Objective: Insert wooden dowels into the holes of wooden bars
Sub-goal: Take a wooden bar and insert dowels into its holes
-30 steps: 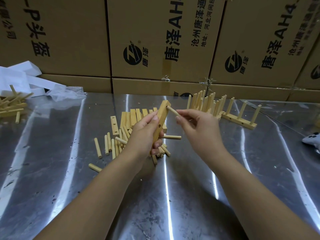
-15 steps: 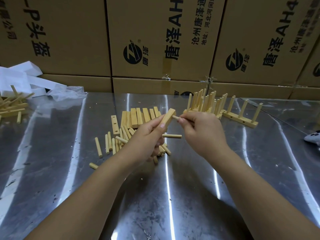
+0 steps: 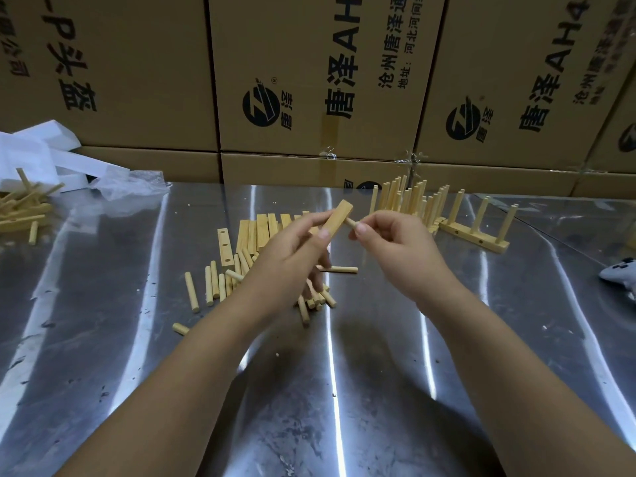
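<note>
Two hands above the steel table [image 3: 378,390], mid-width. Left hand [image 3: 292,256] closed around one pale wooden bar [image 3: 339,218], tilted, upper end free. Right hand [image 3: 389,242] pinches one dowel [image 3: 350,222] touching the bar's side; hole not visible. Loose dowels [image 3: 213,284], stacked bars [image 3: 261,228] behind; three-dowel finished bar [image 3: 478,232] toward the far right edge.

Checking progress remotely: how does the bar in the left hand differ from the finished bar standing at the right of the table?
The held bar is lifted and tilted in the left hand, while the finished bar lies flat on the table. The finished bar carries three upright dowels; the held bar shows one lower down, another being pushed in by the right hand. Both are light wood.
</note>
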